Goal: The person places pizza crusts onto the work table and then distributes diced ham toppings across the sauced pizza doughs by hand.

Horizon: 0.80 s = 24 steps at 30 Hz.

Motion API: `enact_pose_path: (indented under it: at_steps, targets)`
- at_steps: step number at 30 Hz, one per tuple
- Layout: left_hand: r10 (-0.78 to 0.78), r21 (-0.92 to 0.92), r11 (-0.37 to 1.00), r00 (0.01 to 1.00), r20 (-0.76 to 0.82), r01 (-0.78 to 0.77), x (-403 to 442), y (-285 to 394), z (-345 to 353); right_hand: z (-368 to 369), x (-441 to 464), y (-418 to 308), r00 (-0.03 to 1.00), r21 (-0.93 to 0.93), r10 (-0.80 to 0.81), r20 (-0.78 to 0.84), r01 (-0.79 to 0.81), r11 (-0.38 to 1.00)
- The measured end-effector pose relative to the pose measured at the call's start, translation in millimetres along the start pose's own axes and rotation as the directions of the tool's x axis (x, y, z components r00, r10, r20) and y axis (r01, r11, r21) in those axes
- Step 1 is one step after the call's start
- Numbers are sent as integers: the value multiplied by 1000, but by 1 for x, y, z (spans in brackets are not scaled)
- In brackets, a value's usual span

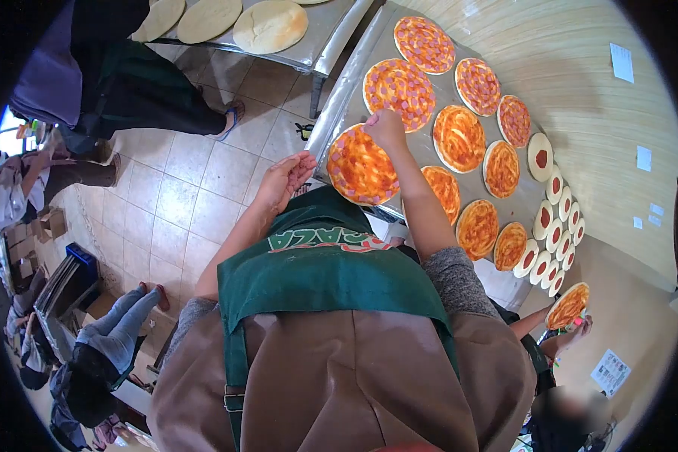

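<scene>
A pizza base with red sauce lies at the near edge of the metal table, with pink diced ham mostly along its left and lower side. Over its upper edge is my right hand, fingers curled closed; whatever they hold is hidden. My left hand is beside the table edge, left of this pizza, palm turned up and fingers loosely stretched; I see nothing clearly in it. Just beyond my right hand lies a pizza covered in diced ham. A sauced pizza without ham is to its right.
The metal table carries several more pizzas and small bases with sauce dots. At lower right a co-worker's hand holds a sauced pizza. Plain bases lie on another table. People stand on the tiled floor at left.
</scene>
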State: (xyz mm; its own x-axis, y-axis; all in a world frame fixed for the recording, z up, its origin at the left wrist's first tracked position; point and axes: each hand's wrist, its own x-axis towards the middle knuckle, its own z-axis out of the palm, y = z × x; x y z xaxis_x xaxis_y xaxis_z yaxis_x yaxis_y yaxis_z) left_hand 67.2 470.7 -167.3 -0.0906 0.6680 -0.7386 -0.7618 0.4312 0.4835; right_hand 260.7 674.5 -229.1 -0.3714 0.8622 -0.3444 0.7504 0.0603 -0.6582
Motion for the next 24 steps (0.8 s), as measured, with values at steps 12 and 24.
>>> enact_pose_path:
  at_steps: [12, 24]
  targets:
    - [22, 15, 1000, 999, 38, -23, -5, 2, 10, -22, 9, 55, 987, 394, 97, 126, -139, 908]
    - [37, -108, 994, 979, 202, -15, -11, 1, 39, -19, -29, -19, 994, 22, -74, -86, 76, 997]
